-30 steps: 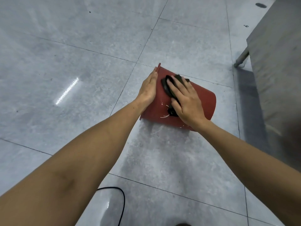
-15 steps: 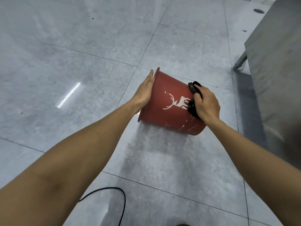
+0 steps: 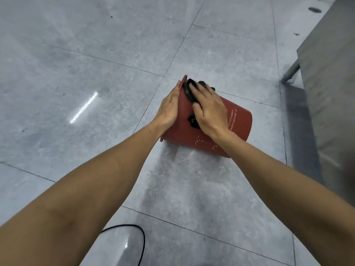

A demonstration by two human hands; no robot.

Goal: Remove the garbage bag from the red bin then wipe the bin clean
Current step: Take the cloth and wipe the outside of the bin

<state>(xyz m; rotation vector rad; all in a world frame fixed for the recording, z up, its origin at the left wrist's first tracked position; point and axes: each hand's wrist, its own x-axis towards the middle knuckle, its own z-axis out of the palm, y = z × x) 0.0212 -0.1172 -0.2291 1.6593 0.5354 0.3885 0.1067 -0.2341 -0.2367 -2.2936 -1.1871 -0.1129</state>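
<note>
Red bin point(image 3: 238, 120) on side, axis 10-to-4 o'clock; right hand point(image 3: 209, 110) flat, pressing black cloth point(image 3: 189, 91); left hand point(image 3: 169, 108) flat, bracing the 10 o'clock rim.

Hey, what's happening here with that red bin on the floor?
A person is wiping a red bin that lies on its side on the grey tiled floor. The left hand rests flat against the rim end, steadying it. The right hand presses a black cloth onto the bin's outer wall near the rim. No garbage bag shows in this view.
</note>
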